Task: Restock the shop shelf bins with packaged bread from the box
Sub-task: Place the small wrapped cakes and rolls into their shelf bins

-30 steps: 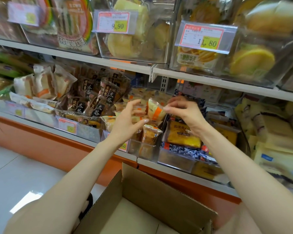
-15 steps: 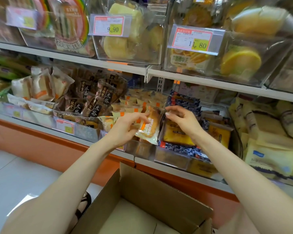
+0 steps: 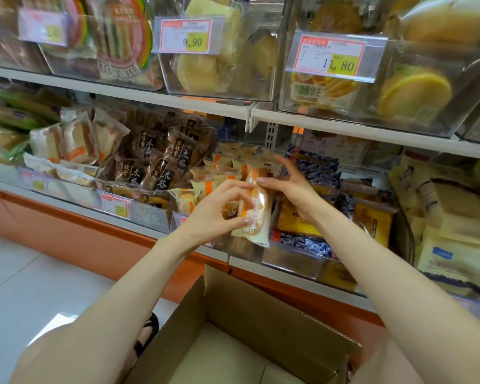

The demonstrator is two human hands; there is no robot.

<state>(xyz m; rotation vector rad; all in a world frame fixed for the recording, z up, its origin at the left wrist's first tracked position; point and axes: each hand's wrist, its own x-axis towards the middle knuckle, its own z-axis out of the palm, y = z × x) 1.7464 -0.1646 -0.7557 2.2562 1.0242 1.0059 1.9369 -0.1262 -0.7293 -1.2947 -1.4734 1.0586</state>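
Shop shelving fills the background, its clear bins side by side. Dark brown packets [image 3: 161, 167] stand at left, next to a bin of orange-striped bread packets [image 3: 219, 173]. At that bin's front edge, the left hand [image 3: 214, 214] grips an upright bread packet [image 3: 257, 217] low down, and the right hand [image 3: 291, 189] pinches its top. Blueberry-print packets [image 3: 313, 167] lie further right. An open cardboard box [image 3: 261, 309] sits below the forearms.

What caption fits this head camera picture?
Left hand and right hand hold one bread packet at the shelf bin, cardboard box below.
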